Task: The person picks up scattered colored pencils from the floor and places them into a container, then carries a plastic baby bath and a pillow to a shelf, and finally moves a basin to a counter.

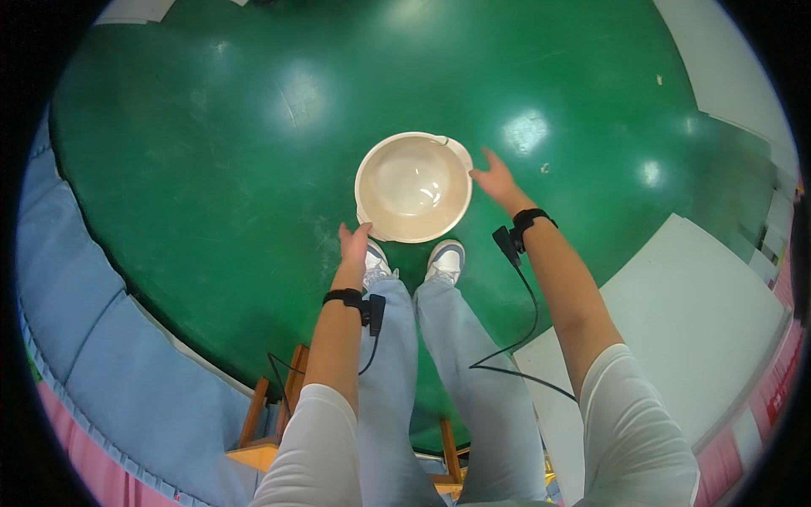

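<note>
A round cream plastic basin (pixel 404 182) lies mouth up in front of my shoes, with nothing seen inside it. Its rim has handle-like lips at the upper right and lower left. At the lower left lip is my left hand (pixel 354 242), thumb against or just beside the rim and fingers spread away from it. On the other side, my right hand (pixel 502 182) has its thumb tip at the right edge of the rim. The other fingers of that hand stretch out apart from the basin. Neither hand is closed round the rim.
Green glossy floor (pixel 253 169) surrounds the basin. Blue padded seating (pixel 101 338) curves along the left, and a white tabletop (pixel 676 313) stands at the right. Wooden chair legs (pixel 291 380) show beside my left arm. Black cables (pixel 532 313) hang from bands on both wrists.
</note>
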The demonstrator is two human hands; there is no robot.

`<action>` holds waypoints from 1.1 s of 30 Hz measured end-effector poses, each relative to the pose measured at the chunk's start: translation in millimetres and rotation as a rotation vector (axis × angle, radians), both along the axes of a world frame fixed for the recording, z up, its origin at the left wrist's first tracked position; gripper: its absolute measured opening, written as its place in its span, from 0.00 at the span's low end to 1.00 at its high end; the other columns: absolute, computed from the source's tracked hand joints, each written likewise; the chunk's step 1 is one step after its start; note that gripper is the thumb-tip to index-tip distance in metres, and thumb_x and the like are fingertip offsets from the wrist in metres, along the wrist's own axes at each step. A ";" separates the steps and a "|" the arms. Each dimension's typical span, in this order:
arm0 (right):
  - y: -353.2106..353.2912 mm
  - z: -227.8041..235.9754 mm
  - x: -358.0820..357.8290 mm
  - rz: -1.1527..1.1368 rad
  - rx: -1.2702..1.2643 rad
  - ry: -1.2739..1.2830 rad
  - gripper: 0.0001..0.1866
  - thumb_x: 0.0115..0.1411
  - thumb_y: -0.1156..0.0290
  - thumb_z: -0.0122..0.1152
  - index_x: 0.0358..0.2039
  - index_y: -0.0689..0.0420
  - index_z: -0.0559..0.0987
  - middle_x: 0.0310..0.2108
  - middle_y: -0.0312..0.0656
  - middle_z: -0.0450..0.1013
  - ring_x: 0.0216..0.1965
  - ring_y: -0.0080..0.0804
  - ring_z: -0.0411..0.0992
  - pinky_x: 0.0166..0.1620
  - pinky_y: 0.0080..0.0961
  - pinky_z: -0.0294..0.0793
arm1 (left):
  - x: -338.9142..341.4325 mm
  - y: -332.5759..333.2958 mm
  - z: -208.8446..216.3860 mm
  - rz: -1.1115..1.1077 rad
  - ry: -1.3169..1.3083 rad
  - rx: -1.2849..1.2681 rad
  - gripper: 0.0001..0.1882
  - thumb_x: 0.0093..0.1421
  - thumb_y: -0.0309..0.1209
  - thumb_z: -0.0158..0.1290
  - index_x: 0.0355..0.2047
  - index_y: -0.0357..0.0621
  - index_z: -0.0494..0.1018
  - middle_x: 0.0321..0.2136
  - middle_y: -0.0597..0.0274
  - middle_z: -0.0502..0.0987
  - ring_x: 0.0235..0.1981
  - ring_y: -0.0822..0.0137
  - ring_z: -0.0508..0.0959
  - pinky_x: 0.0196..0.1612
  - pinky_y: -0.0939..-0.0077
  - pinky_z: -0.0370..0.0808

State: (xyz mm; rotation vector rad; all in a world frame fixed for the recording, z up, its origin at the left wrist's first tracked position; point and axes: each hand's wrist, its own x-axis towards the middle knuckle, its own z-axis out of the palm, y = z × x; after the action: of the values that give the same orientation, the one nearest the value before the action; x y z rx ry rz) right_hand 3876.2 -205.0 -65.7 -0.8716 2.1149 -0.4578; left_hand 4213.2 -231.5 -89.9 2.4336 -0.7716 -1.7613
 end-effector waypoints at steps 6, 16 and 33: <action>-11.2 -59.6 12.7 -0.183 -0.014 -0.119 0.31 0.50 0.68 0.57 0.55 0.66 0.66 0.49 0.61 0.70 0.52 0.53 0.69 0.54 0.37 0.68 | -35.3 12.5 -7.4 0.095 0.290 0.122 0.30 0.53 0.42 0.54 0.55 0.50 0.59 0.52 0.57 0.67 0.51 0.56 0.67 0.51 0.48 0.64; 125.4 141.3 8.8 -0.409 -0.118 0.083 0.18 0.51 0.71 0.63 0.42 0.63 0.74 0.38 0.55 0.75 0.41 0.46 0.75 0.45 0.37 0.73 | -42.5 39.8 184.6 -0.057 0.455 0.095 0.25 0.56 0.38 0.49 0.56 0.57 0.64 0.42 0.69 0.74 0.37 0.68 0.73 0.36 0.63 0.70; 354.1 692.8 -48.3 -0.717 -0.756 -0.193 0.16 0.45 0.76 0.63 0.37 0.64 0.74 0.34 0.45 0.75 0.35 0.35 0.74 0.40 0.31 0.74 | -138.8 126.7 670.7 -0.499 0.789 -0.389 0.20 0.55 0.30 0.57 0.49 0.41 0.71 0.39 0.60 0.77 0.36 0.66 0.78 0.35 0.69 0.77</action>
State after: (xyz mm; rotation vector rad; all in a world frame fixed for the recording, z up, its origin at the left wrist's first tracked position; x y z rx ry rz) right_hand 3828.0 149.1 627.1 -0.3751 2.0225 -1.7113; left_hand 4074.4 -104.8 580.8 1.1928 -1.4693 -2.1936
